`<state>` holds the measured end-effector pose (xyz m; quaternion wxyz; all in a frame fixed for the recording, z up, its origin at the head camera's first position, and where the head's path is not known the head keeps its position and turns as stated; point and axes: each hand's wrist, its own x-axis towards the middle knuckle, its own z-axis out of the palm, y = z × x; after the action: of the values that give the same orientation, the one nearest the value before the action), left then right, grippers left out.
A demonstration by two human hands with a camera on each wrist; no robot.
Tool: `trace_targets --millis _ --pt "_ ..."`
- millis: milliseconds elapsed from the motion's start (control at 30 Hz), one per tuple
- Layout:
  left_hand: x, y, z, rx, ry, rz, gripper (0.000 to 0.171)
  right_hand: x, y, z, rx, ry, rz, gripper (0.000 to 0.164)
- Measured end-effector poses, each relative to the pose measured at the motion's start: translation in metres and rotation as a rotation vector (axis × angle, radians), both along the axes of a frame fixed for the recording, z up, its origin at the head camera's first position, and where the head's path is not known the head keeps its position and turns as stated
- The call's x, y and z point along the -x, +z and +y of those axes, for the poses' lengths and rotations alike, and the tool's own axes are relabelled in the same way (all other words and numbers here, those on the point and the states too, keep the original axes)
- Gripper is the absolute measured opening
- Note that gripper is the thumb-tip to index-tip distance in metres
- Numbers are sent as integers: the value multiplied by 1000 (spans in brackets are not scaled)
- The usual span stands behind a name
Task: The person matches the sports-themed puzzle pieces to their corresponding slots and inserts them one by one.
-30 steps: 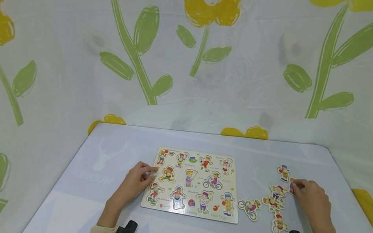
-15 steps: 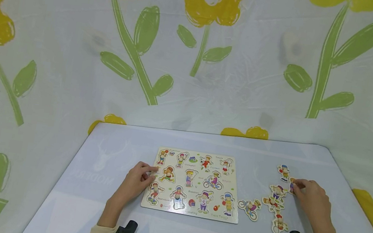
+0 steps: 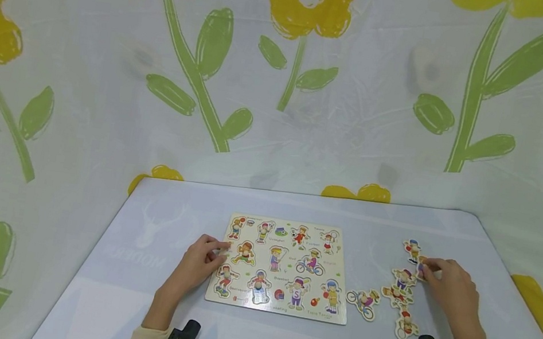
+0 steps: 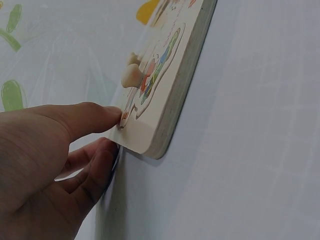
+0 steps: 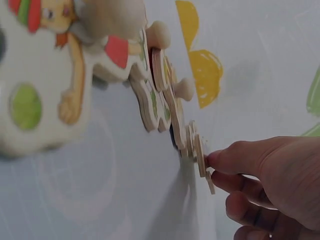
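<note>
A wooden peg puzzle board (image 3: 287, 280) with printed sports figures lies on the table. My left hand (image 3: 200, 258) holds its left edge between thumb and fingers. In the left wrist view, one digit lies on the board's face near a corner, close to a peg knob (image 4: 132, 76). At the right, my right hand (image 3: 454, 289) pinches a small figure-shaped puzzle piece (image 3: 421, 268), mostly covered by the fingertips. From the right wrist view, thumb and finger meet at the thin edge of that piece (image 5: 201, 156). It overlaps the blue-capped figure piece (image 3: 412, 251) just beyond.
Between board and right hand lie several loose pieces: a cyclist (image 3: 363, 304), two overlapping figures (image 3: 402, 286) and one with a racket (image 3: 405, 322). A flower-printed curtain (image 3: 363, 113) stands behind the white table (image 3: 183, 203). Black wrist cameras (image 3: 184, 333) sit on both forearms.
My right hand has shifted slightly left with the pinched piece, bringing it against the blue-capped figure piece. The left hand and board have stayed in place.
</note>
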<state>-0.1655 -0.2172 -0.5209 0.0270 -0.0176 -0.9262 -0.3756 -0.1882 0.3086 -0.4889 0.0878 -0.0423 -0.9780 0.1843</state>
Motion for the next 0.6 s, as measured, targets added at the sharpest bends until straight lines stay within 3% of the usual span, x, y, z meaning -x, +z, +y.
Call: trace_targets --millis 600 --pt "0 0 0 -12 -5 6 31 3 3 -45 14 131 7 24"
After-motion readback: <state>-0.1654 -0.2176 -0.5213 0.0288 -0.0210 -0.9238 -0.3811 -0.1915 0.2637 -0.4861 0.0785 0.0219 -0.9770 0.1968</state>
